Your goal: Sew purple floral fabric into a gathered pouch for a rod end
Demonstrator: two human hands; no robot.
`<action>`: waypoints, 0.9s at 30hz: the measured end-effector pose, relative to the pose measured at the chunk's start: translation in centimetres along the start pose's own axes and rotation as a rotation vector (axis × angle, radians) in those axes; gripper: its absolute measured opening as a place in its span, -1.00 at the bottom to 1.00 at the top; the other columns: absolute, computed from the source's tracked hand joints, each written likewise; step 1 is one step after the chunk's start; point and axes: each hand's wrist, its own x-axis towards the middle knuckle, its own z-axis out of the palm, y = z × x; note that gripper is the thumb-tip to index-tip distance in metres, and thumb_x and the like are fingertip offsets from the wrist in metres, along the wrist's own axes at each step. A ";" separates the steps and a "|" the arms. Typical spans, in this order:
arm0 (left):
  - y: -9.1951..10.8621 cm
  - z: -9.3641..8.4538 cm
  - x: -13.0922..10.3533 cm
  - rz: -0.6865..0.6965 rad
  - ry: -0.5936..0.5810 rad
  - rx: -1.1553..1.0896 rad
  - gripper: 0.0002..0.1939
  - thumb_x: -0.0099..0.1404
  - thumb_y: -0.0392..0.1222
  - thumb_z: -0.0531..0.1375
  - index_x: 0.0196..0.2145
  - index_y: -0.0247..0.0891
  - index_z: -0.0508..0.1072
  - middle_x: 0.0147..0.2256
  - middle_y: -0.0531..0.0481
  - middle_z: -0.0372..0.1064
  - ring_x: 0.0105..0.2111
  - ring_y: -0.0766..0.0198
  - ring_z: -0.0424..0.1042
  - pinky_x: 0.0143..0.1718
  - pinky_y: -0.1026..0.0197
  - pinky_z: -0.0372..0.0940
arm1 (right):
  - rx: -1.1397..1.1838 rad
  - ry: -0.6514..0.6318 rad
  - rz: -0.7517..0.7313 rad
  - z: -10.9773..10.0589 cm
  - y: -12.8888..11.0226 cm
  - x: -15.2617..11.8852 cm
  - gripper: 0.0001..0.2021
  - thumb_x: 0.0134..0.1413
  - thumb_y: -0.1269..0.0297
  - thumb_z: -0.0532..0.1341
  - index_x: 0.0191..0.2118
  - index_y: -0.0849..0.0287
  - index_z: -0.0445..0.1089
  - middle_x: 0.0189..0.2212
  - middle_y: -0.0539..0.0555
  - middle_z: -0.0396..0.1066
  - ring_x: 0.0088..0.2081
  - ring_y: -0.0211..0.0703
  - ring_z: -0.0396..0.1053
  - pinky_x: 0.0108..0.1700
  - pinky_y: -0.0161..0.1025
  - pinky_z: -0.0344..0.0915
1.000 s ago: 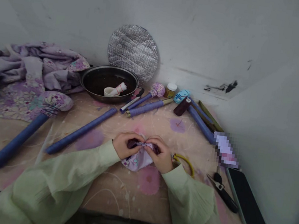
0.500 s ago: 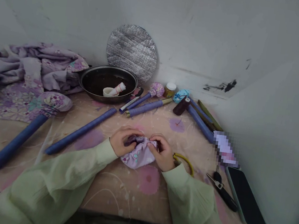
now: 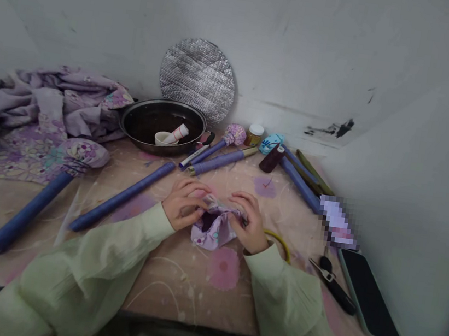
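Between my hands, a small lilac floral cloth pouch (image 3: 213,235) rests on the table, its gathered mouth spread and showing a dark inside. My left hand (image 3: 185,205) grips the left side of its rim with the thumb and fingers. On the opposite side, my right hand (image 3: 249,223) pinches the rim, the thumb toward me and the fingers curled behind the cloth. A yellow ring-like band (image 3: 281,242) lies just beyond my right wrist, partly covered by the sleeve.
Blue wrapped sticks (image 3: 121,197) lie at left, one with a floral padded head (image 3: 88,153). A dark pan (image 3: 137,137) holds a small cup. Behind stand a thread spool (image 3: 270,160) and a jar (image 3: 254,135). Black-handled snips (image 3: 338,293) and a phone (image 3: 370,297) lie right.
The pouch's mouth has been pulled wider and now shows its dark inside. My hands have shifted slightly apart, with the fingers lifted more.
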 end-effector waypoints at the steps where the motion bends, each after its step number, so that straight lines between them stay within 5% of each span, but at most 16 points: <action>1: 0.2 0.0 -0.1 -0.009 -0.041 0.026 -0.80 0.17 -0.12 0.10 -0.37 -0.17 0.52 -0.04 -0.08 0.30 0.01 0.05 0.15 0.06 -0.11 0.03 | -0.046 -0.041 -0.049 -0.3 -0.2 0.1 -0.70 -0.03 0.39 0.15 -0.11 0.07 0.33 -0.08 0.14 0.27 0.01 0.00 0.20 0.05 0.04 0.12; 6: 1.2 0.4 -0.5 -0.029 -0.204 0.090 -0.70 0.04 0.08 0.20 -0.38 -0.15 0.53 0.13 -0.07 0.08 0.12 -0.14 -0.07 0.08 -0.20 -0.12 | -0.183 -0.206 -0.115 -0.6 -0.1 0.2 -0.71 -0.02 0.34 0.17 -0.11 0.07 0.37 -0.12 0.12 0.33 -0.04 -0.01 0.23 0.00 0.02 0.14; 13: 1.2 1.4 -1.0 0.016 -0.252 0.058 -0.67 -0.04 -0.01 0.27 -0.27 -0.11 0.52 0.17 -0.09 -0.01 0.13 -0.17 -0.10 0.08 -0.20 -0.13 | -0.132 -0.090 -0.019 0.1 0.8 0.1 -0.84 0.02 0.29 0.20 -0.22 0.10 0.42 -0.28 0.11 0.42 -0.18 -0.05 0.31 -0.10 -0.04 0.20; 18: 2.0 2.5 -1.3 0.032 -0.221 0.097 -0.72 0.09 -0.05 0.22 -0.21 -0.08 0.50 0.14 -0.11 0.05 0.12 -0.12 -0.07 0.06 -0.19 -0.09 | -0.056 0.009 -0.005 0.4 0.9 0.1 -0.94 0.05 0.28 0.18 -0.37 0.09 0.40 -0.38 0.07 0.39 -0.24 -0.09 0.32 -0.14 -0.07 0.22; 24: 2.8 1.7 -0.8 0.006 -0.051 0.074 -0.75 0.21 -0.12 0.06 -0.26 -0.16 0.51 0.02 -0.11 0.25 0.06 -0.01 0.05 0.06 -0.12 -0.04 | -0.089 0.121 0.012 -0.8 -0.9 0.6 -0.80 0.03 0.32 0.17 -0.17 0.12 0.32 -0.20 0.14 0.35 -0.10 -0.04 0.28 -0.03 -0.03 0.18; 27: 2.6 1.1 -0.4 -0.042 0.018 0.073 -0.76 0.24 -0.23 0.03 -0.33 -0.20 0.50 -0.20 -0.07 0.42 -0.08 0.13 0.21 -0.01 -0.01 0.05 | -0.081 0.134 0.109 -1.8 -3.2 -0.3 -0.89 0.06 0.33 0.12 -0.24 0.13 0.29 -0.38 0.08 0.33 -0.31 -0.13 0.30 -0.23 -0.14 0.25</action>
